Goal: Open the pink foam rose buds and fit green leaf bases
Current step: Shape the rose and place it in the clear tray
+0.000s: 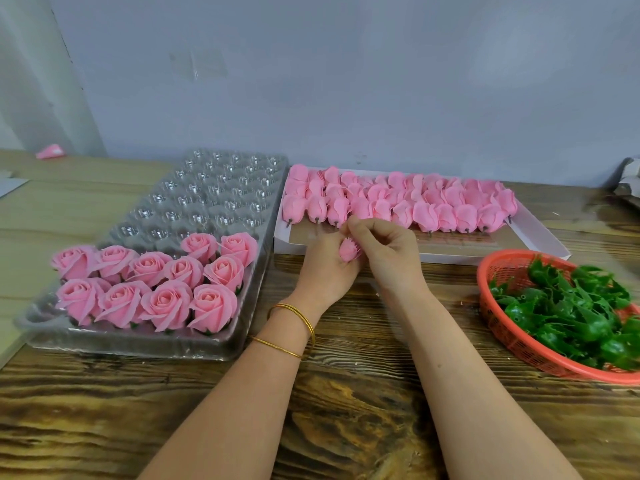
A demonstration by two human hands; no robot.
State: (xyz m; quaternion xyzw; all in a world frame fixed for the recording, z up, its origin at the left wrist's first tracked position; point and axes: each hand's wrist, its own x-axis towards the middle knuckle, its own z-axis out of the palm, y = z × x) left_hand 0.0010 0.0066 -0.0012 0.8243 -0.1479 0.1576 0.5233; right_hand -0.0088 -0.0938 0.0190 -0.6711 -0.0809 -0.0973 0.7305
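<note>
Wooden desk [346, 420] against a grey wall [346, 81]
Left hand [325, 268] and right hand [389, 252] pinch one pink bud [347, 252] mid-desk, between tray [242, 306] and basket [512, 344].

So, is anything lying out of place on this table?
Yes: one pink bud lies alone at the far left by the wall, apart from the white box that holds the other buds.

A plain pale blue-grey painted wall [346, 81] rises behind a dark heavily grained wooden tabletop [346, 410], softly and evenly lit.
</note>
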